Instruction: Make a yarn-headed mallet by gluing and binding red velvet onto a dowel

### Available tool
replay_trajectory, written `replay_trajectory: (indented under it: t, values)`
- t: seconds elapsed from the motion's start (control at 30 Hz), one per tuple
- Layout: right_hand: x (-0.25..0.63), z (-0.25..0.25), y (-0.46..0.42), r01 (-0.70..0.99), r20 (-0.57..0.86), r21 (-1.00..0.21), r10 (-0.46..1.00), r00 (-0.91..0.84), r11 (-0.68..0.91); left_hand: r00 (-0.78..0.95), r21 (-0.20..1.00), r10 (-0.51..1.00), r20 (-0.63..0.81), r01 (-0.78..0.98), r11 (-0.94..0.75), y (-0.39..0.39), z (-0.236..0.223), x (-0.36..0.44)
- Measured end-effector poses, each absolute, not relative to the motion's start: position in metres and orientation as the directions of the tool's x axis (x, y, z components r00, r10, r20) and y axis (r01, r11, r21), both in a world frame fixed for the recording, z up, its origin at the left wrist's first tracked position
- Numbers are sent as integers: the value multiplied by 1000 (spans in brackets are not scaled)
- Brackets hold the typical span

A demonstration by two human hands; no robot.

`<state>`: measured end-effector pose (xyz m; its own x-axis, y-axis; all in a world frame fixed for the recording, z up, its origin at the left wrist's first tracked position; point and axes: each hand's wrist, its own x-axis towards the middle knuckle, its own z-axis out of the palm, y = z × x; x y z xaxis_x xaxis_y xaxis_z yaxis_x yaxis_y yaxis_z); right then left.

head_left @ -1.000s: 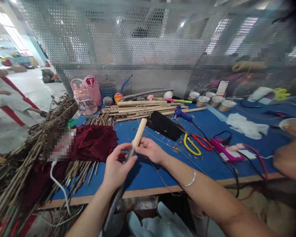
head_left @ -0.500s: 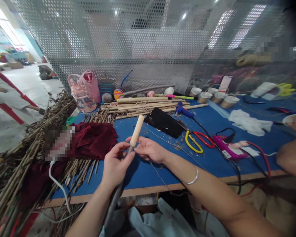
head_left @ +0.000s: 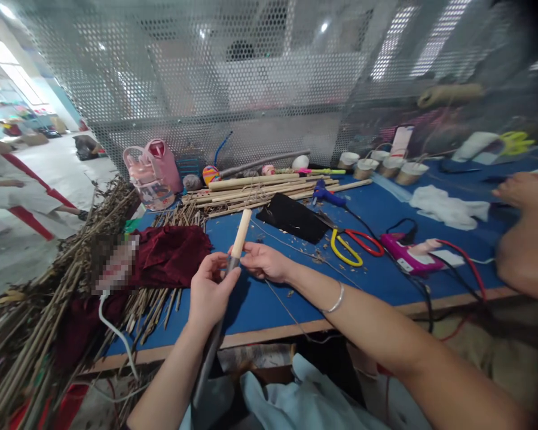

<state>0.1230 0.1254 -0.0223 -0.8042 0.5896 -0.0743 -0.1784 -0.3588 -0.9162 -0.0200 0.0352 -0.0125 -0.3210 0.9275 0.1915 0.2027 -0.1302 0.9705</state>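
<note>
My left hand (head_left: 213, 286) is wrapped round a wooden stick (head_left: 242, 232) at the upper edge of its grey covering. The bare pale end points up and away, while the grey-covered length (head_left: 210, 361) slopes down toward my lap. My right hand (head_left: 264, 263), closed in a pinch, touches the stick from the right where wood meets grey. From under this hand a thin cord (head_left: 283, 304) runs down past the table edge; the exact grip on it is partly hidden by the fingers.
Scissors (head_left: 346, 246), a black cloth (head_left: 293, 218) and a blue glue gun (head_left: 328, 194) lie beyond my right arm. Dark red cloth (head_left: 173, 257) and dry stalks (head_left: 31, 340) are leftward. A purple power strip (head_left: 407, 254) and another person's arm (head_left: 529, 239) are rightward. Wooden sticks (head_left: 255, 190) lie behind.
The view has shifted slightly, so the table items sit a little further left. Both hands keep their places on the stick, and the grey covering's edge shows more clearly between the fingers.
</note>
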Motion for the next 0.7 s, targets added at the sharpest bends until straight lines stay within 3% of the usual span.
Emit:
replay_trajectory:
  t: [0.17, 0.3, 0.37, 0.43, 0.53, 0.6, 0.7]
  values:
    - [123, -23, 126, -183, -31, -938, 597, -802, -295, -275, 768, 907, 320, 636, -79, 18, 1, -17]
    - [124, -21, 127, -191, 16, -953, 588, -809, -236, -242, 680, 897, 370, 728, -84, 15, 3, -11]
    - [124, -21, 127, -204, 38, -954, 585, -810, -219, -255, 704, 881, 398, 701, -115, 17, 0, -11]
    - [124, -20, 127, -222, 64, -954, 585, -808, -202, -306, 818, 899, 313, 567, -92, 21, -2, -15]
    - [125, -18, 127, -251, 97, -947, 569, -816, -198, -232, 992, 971, -63, 89, 86, 25, -2, -23]
    - [126, -15, 125, -266, 108, -942, 561, -820, -206, -45, 951, 972, -230, -223, 215, 28, -2, -27]
    - [127, -11, 123, -270, 105, -938, 565, -819, -218, 98, 867, 962, -255, -417, 273, 31, -3, -29]
